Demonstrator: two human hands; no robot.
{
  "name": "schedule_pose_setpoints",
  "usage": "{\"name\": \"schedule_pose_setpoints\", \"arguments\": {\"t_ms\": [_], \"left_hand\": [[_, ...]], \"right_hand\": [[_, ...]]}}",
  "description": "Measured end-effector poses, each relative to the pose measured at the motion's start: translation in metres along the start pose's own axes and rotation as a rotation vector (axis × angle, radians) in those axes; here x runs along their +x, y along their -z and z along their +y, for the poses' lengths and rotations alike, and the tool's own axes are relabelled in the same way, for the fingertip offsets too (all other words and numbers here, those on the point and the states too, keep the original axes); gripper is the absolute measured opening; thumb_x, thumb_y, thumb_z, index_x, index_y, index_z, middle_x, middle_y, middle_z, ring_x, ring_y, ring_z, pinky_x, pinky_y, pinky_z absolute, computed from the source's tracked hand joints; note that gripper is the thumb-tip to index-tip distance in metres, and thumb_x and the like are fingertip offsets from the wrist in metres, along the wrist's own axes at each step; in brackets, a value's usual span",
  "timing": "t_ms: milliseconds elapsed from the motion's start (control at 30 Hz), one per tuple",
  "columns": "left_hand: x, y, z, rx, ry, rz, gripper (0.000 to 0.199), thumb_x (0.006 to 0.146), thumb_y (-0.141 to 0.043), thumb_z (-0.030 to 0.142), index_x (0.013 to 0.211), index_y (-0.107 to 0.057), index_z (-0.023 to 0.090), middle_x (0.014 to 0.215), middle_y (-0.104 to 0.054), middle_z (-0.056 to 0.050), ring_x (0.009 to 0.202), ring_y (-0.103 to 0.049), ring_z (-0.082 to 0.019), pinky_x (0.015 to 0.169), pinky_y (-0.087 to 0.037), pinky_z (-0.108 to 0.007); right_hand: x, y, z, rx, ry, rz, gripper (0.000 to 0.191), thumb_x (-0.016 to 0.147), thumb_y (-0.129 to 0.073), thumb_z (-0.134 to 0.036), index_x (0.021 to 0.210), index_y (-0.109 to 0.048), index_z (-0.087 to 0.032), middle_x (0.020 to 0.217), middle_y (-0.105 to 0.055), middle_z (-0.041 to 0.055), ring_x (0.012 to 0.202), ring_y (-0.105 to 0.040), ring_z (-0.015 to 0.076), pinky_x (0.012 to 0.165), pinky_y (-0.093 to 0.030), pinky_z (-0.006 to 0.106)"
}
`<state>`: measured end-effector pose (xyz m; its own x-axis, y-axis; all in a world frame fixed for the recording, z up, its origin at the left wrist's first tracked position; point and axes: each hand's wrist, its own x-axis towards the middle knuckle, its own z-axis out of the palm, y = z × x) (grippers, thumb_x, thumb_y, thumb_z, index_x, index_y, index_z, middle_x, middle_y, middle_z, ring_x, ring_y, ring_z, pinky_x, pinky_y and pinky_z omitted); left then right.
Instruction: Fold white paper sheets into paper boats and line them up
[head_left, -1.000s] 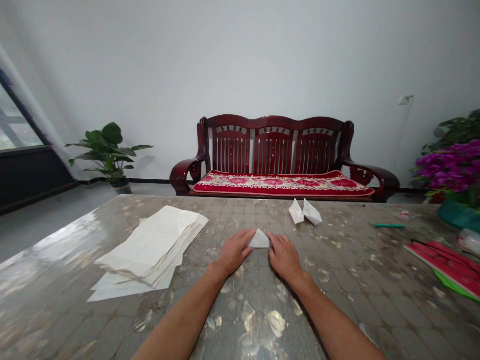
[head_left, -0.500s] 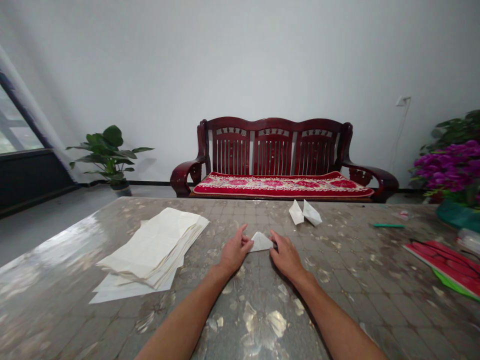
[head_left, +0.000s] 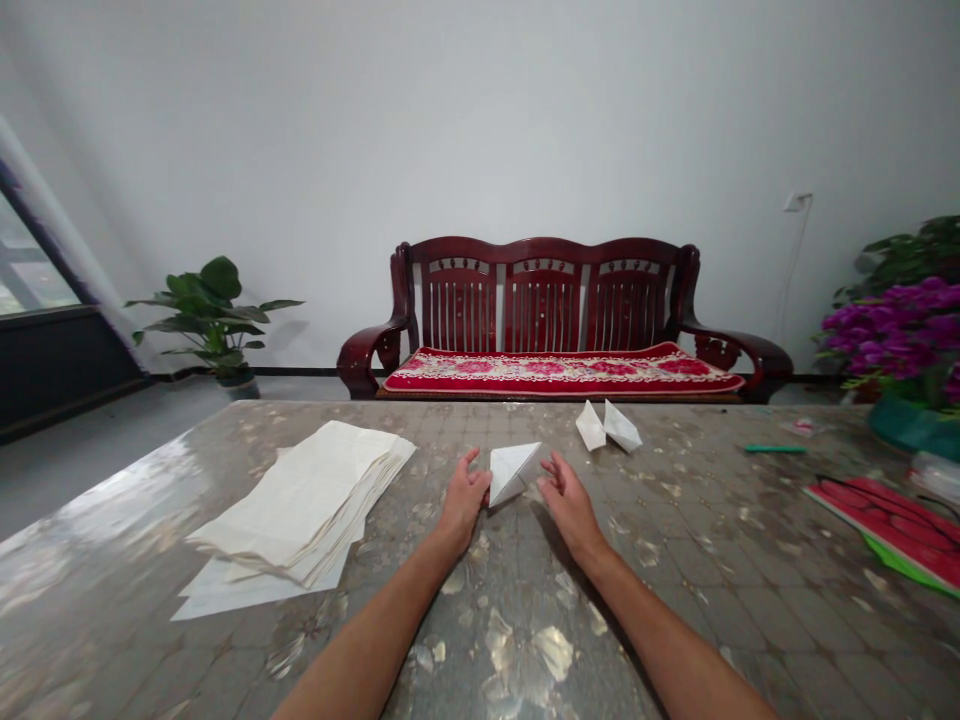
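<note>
A small folded white paper (head_left: 513, 472) is tilted up between my hands, its far corner pointing to the upper right. My left hand (head_left: 466, 492) pinches its lower left edge between thumb and fingers. Just right of the paper, my right hand (head_left: 566, 497) has its fingers curved and apart, with a small gap to the paper and nothing held. Beyond it stand two folded paper shapes, one cream (head_left: 591, 427) and one whiter (head_left: 622, 428), side by side.
On the left of the patterned table (head_left: 517, 610) lies a stack of paper sheets (head_left: 300, 490). At the right are a green pen (head_left: 775, 449), a red book (head_left: 885, 520) with glasses on it and a teal flowerpot (head_left: 915, 428). A wooden bench (head_left: 544, 310) stands behind.
The folded paper has turned and tilted from lying low between both hands. My right hand has let go of it, while my left hand keeps its grip.
</note>
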<state>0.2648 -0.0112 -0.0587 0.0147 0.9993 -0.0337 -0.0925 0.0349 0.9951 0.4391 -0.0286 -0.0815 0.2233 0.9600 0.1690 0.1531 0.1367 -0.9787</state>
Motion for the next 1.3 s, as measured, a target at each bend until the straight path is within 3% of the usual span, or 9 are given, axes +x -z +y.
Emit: {"name": "schedule_pose_setpoints", "arguments": {"t_ms": [167, 367, 500, 667, 767, 867, 1033, 1300], "left_hand": [[-0.008, -0.004, 0.002, -0.13, -0.007, -0.101, 0.079, 0.073, -0.069, 0.039, 0.141, -0.038, 0.013, 0.059, -0.049, 0.009, 0.049, -0.043, -0.008, 0.049, -0.033, -0.019], [-0.013, -0.007, 0.003, -0.164, 0.0, -0.178, 0.076, 0.075, -0.07, 0.041, 0.141, -0.043, 0.015, 0.061, -0.046, 0.009, 0.049, -0.039, -0.006, 0.048, -0.028, -0.018], [-0.012, -0.01, -0.003, -0.098, -0.027, -0.217, 0.071, 0.078, -0.067, 0.041, 0.141, -0.046, 0.016, 0.06, -0.046, 0.009, 0.049, -0.037, -0.007, 0.048, -0.027, -0.018], [-0.007, -0.009, -0.015, 0.139, -0.041, -0.221, 0.044, 0.086, -0.054, 0.04, 0.121, -0.064, 0.016, 0.074, -0.062, 0.001, 0.059, -0.05, -0.011, 0.057, -0.04, -0.022], [-0.007, -0.008, -0.017, 0.385, -0.22, -0.201, 0.038, 0.086, -0.055, 0.038, 0.117, -0.068, 0.02, 0.1, -0.068, -0.005, 0.088, -0.06, -0.019, 0.079, -0.048, -0.03], [-0.01, -0.009, -0.015, 0.586, -0.32, -0.209, 0.045, 0.082, -0.061, 0.037, 0.124, -0.064, 0.021, 0.112, -0.066, -0.007, 0.104, -0.058, -0.023, 0.095, -0.046, -0.036], [-0.014, -0.01, -0.012, 0.681, -0.329, -0.211, 0.043, 0.086, -0.057, 0.034, 0.126, -0.062, 0.019, 0.116, -0.064, -0.009, 0.106, -0.059, -0.024, 0.096, -0.047, -0.038], [-0.024, -0.01, -0.003, 0.954, -0.466, -0.23, 0.042, 0.095, -0.046, 0.036, 0.132, -0.057, 0.021, 0.134, -0.06, -0.01, 0.124, -0.054, -0.025, 0.108, -0.039, -0.04]], "right_hand": [[-0.005, -0.011, -0.012, 0.298, -0.004, -0.078, 0.077, 0.071, -0.069, -0.049, 0.139, -0.047, -0.019, 0.137, -0.056, 0.015, 0.107, -0.062, 0.0244, 0.096, -0.048, 0.039], [-0.012, -0.01, -0.03, 0.288, -0.006, -0.095, 0.06, 0.069, -0.071, -0.043, 0.123, -0.059, -0.02, 0.12, -0.067, 0.0082, 0.094, -0.065, 0.0236, 0.076, -0.052, 0.031], [-0.013, -0.009, -0.033, 0.261, -0.008, -0.086, 0.052, 0.07, -0.066, -0.039, 0.117, -0.061, -0.018, 0.112, -0.07, 0.007, 0.096, -0.065, 0.0246, 0.073, -0.052, 0.03], [-0.01, -0.009, -0.022, 0.177, -0.011, -0.065, 0.067, 0.068, -0.063, -0.04, 0.13, -0.054, -0.015, 0.112, -0.07, 0.0072, 0.091, -0.064, 0.0231, 0.077, -0.052, 0.031], [-0.008, -0.01, -0.015, 0.131, 0.015, -0.07, 0.069, 0.068, -0.062, -0.039, 0.132, -0.053, -0.015, 0.112, -0.069, 0.0072, 0.092, -0.065, 0.0229, 0.084, -0.052, 0.033], [-0.007, -0.01, -0.01, 0.101, 0.049, -0.073, 0.068, 0.07, -0.061, -0.036, 0.135, -0.052, -0.015, 0.116, -0.068, 0.0079, 0.097, -0.065, 0.0232, 0.092, -0.05, 0.036], [-0.009, -0.009, -0.005, 0.009, 0.099, -0.063, 0.064, 0.075, -0.059, -0.033, 0.136, -0.052, -0.017, 0.122, -0.067, 0.0081, 0.105, -0.063, 0.0241, 0.099, -0.046, 0.039], [-0.009, -0.009, -0.001, -0.042, 0.147, -0.094, 0.057, 0.081, -0.056, -0.038, 0.135, -0.054, -0.021, 0.127, -0.064, 0.0078, 0.116, -0.059, 0.0256, 0.104, -0.043, 0.043]]}}
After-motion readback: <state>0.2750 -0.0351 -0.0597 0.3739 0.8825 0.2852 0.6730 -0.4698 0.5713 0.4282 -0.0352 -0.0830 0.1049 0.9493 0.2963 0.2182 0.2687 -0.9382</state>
